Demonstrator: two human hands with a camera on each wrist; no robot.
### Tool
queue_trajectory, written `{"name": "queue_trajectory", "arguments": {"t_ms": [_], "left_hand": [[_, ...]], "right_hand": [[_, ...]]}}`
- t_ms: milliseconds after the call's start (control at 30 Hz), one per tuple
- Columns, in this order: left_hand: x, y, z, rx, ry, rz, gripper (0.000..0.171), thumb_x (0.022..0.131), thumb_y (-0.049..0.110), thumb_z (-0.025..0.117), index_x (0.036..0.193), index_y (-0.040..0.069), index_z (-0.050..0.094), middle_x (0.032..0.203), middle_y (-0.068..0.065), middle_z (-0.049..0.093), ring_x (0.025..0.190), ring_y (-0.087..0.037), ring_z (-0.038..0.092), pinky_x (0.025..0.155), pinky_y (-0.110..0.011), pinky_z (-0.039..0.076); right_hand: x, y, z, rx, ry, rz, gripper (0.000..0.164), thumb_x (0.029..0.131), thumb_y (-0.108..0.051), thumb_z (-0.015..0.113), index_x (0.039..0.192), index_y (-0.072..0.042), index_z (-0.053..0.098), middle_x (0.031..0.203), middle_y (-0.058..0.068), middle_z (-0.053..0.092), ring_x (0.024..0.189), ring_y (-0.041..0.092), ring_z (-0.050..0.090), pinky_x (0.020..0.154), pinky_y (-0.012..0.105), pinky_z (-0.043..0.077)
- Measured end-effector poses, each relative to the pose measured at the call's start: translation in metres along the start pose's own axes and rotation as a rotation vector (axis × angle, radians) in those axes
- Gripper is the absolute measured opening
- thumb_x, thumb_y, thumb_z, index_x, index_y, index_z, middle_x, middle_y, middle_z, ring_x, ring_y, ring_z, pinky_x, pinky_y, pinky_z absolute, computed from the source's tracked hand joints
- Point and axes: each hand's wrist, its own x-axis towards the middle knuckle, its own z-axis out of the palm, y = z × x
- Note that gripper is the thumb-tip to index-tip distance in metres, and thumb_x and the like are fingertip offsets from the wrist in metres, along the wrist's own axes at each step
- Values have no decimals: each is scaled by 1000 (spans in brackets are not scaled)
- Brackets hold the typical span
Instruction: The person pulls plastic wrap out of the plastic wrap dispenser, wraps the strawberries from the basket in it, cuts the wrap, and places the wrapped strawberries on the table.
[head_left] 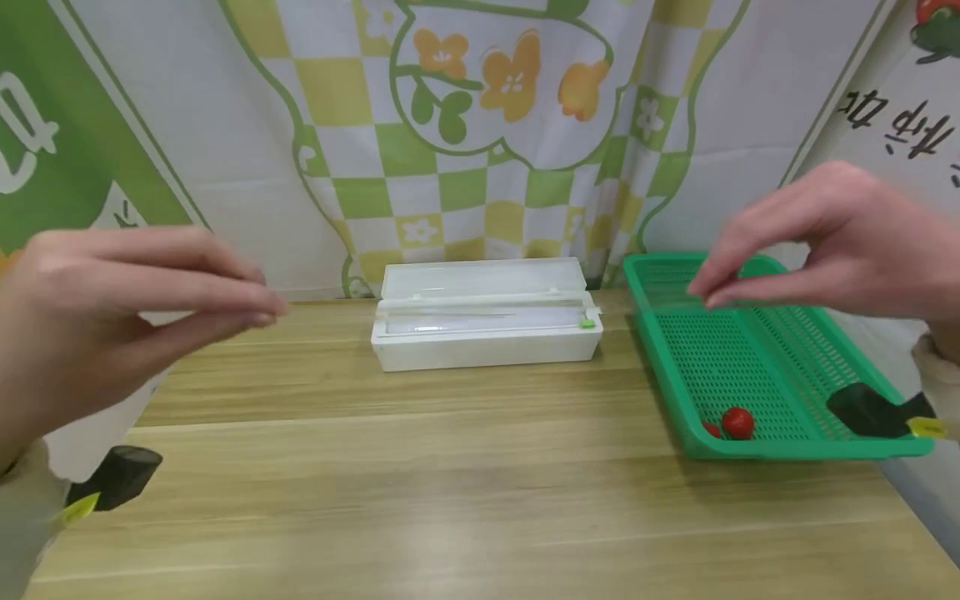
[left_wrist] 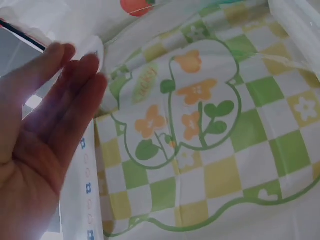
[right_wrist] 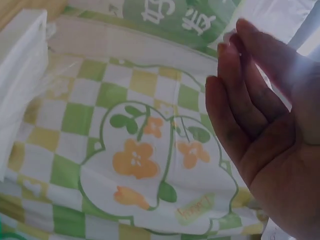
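My left hand (head_left: 142, 312) is raised at the left, thumb and fingertips pinched together. My right hand (head_left: 832, 242) is raised at the right over the green basket, pinching in the same way. A clear sheet of cling film (head_left: 671, 297), barely visible, shows at the right fingertips and appears as faint glossy edges in both wrist views; most of its outline cannot be made out. Between and below the hands, a white cling film box (head_left: 487, 348) sits at the back of the table with its lid (head_left: 483, 279) raised. A green slide cutter (head_left: 587, 323) is at its right end.
The green plastic basket (head_left: 667, 379) stands at the table's right side, with red cherry tomatoes (head_left: 738, 423) in its near left corner. Behind the wooden table (head_left: 420, 492) hangs a checkered, flowered curtain (head_left: 465, 192). Black wrist cameras (head_left: 120, 477) sit below both hands.
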Motion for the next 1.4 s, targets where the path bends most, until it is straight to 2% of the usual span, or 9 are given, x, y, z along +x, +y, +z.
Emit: {"name": "queue_trajectory", "arguments": {"t_ms": [100, 267, 400, 533, 767, 1000, 1100, 1300, 1400], "left_hand": [[-43, -19, 2, -218, -173, 57, 17, 88, 18, 75, 99, 6, 78, 98, -5, 75, 84, -2, 65, 65, -7, 49], [-102, -25, 19, -477, -467, 41, 44, 76, -1, 81, 117, 13, 72, 111, 8, 70, 94, 0, 65, 74, -8, 52], [-94, 11, 33, -514, -552, -31, 33, 80, 9, 81, 109, 26, 74, 96, 21, 68, 85, 12, 59, 72, -3, 47], [-77, 40, 50, -598, -631, -69, 13, 84, 16, 78, 93, 26, 76, 83, 20, 69, 79, 18, 57, 69, 0, 45], [-100, 54, 87, -747, -857, -273, 26, 70, -4, 76, 77, 21, 75, 64, 11, 69, 66, 25, 46, 56, -1, 45], [-120, 60, 122, -776, -910, -334, 27, 66, -7, 65, 51, 11, 53, 49, 6, 36, 54, 17, 21, 41, -3, 25], [-128, 64, 132, -746, -919, -427, 24, 66, -3, 66, 50, 13, 59, 47, 9, 42, 52, 19, 23, 39, -4, 28], [-139, 64, 149, -674, -873, -429, 22, 64, -3, 70, 53, 17, 66, 53, 11, 53, 60, 16, 35, 53, -6, 41], [-142, 65, 151, -634, -855, -481, 26, 65, -4, 71, 56, 20, 66, 55, 17, 52, 60, 14, 38, 52, -7, 41]], "right_hand": [[39, -73, 24, 143, -7, -38, 36, 73, 2, 83, 104, -14, 75, 95, -3, 76, 86, 8, 71, 78, 17, 56], [77, -137, 53, 278, -78, -107, 29, 78, -1, 80, 99, -19, 71, 85, -11, 71, 76, -9, 61, 67, 5, 49], [67, -140, 80, 290, -141, -86, 25, 82, -9, 79, 100, -24, 71, 87, -17, 70, 75, -12, 57, 65, 0, 43], [55, -139, 107, 382, -210, -25, 16, 87, -13, 75, 99, -23, 73, 89, -15, 73, 80, -13, 62, 70, 3, 49], [36, -129, 153, 505, -333, 62, 11, 90, -17, 72, 100, -18, 76, 92, -9, 77, 84, -13, 66, 71, 6, 53], [20, -120, 190, 571, -442, 226, 11, 87, -16, 74, 97, -16, 78, 91, -8, 77, 81, -16, 63, 68, 8, 54], [15, -116, 204, 551, -453, 242, 10, 86, -12, 75, 95, -16, 77, 88, -9, 77, 80, -19, 59, 67, 7, 53], [9, -113, 223, 535, -441, 292, 17, 82, -2, 74, 93, -14, 71, 84, -9, 75, 78, -19, 59, 66, 6, 53], [7, -111, 230, 495, -412, 304, 17, 81, -3, 74, 92, -15, 70, 85, -11, 75, 78, -17, 60, 66, 6, 52]]}}
